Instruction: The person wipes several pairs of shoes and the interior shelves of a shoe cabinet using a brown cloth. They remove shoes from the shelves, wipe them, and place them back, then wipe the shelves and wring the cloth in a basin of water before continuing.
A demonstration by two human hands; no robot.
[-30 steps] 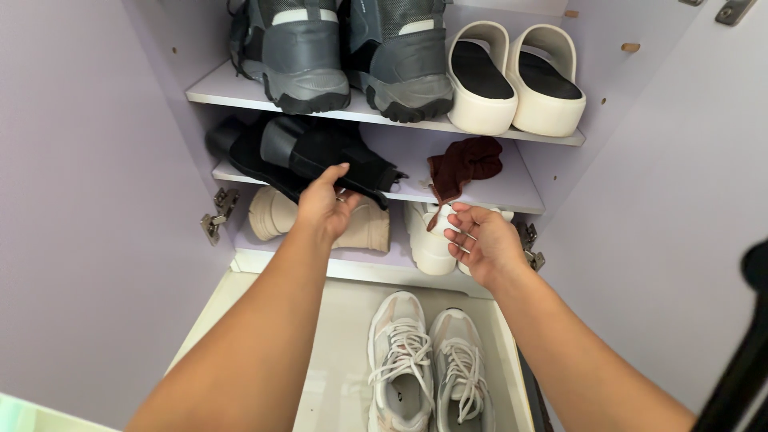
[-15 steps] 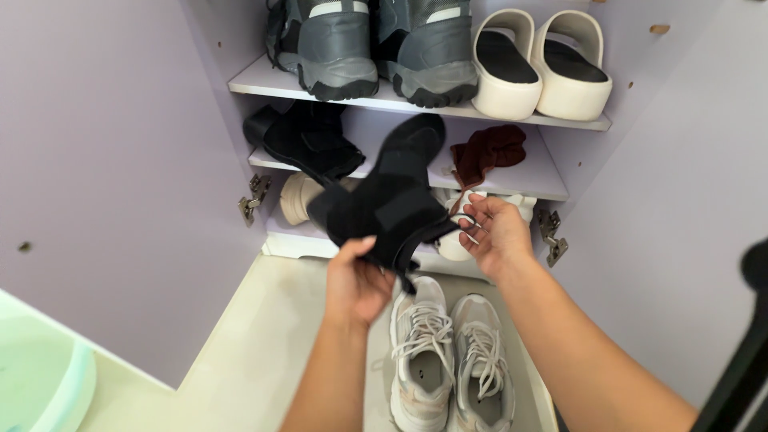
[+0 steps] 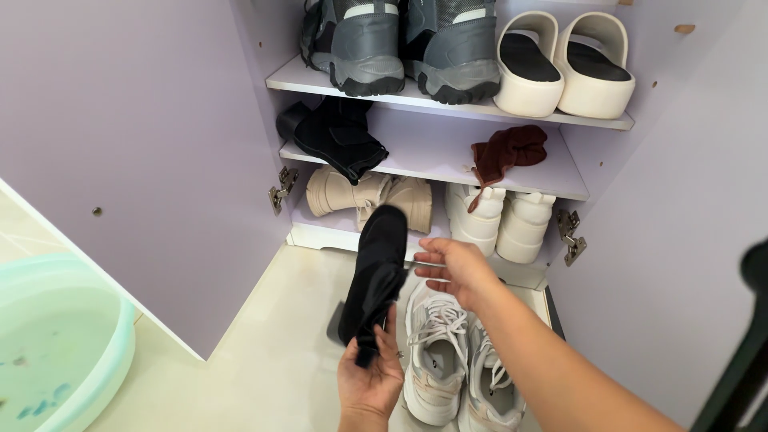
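Gripping a black boot clear of the shelves, left hand clenched its sole end; right hand hovered open; its mate remained at the middle shelf's left edge.

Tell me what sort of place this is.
Probably a home entryway or hallway: an open lilac shoe cupboard with shelves of grey boots and cream sandals, white sneakers on the floor below.
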